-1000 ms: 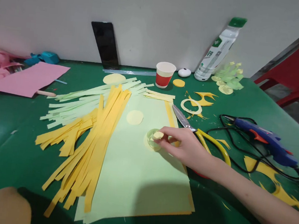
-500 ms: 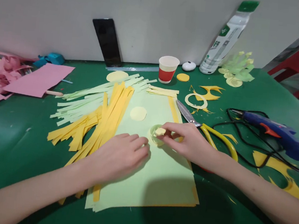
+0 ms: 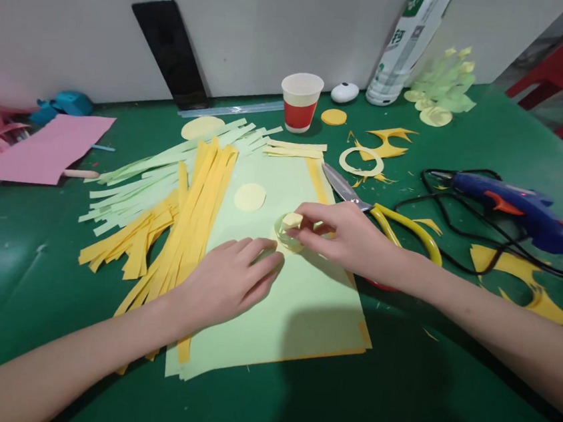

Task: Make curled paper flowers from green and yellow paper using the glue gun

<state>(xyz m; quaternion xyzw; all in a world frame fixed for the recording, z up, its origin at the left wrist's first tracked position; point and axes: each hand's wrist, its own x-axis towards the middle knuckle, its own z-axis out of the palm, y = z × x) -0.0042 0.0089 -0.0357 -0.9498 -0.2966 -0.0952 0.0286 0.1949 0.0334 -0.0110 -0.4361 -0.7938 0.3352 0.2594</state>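
Note:
My right hand (image 3: pixel 342 236) pinches a small pale yellow paper bud (image 3: pixel 291 221) between thumb and fingers. A curled light green paper strip (image 3: pixel 282 230) loops around beneath it, over a pale yellow paper disc (image 3: pixel 285 246). My left hand (image 3: pixel 238 270) lies palm down with bent, slightly spread fingers, its fingertips by the disc's near left edge. Whether they touch the disc is unclear. Both hands are over light green paper sheets (image 3: pixel 269 330). Another pale yellow disc (image 3: pixel 250 197) rests on the sheets, and yellow paper strips (image 3: pixel 198 209) lie beside my left hand.
Scissors (image 3: pixel 385 225) and a blue glue gun (image 3: pixel 518 206) with its cable lie right. Behind stand a paper cup (image 3: pixel 299 109), a leaning phone (image 3: pixel 172 55), a bottle (image 3: pixel 404 49) and green-yellow paper flowers (image 3: pixel 443 87). Pink paper (image 3: pixel 51 146) lies left.
The camera view has shifted, so most things sit higher and further left. My left fingertips have come closer to the disc; my right hand still pinches the bud.

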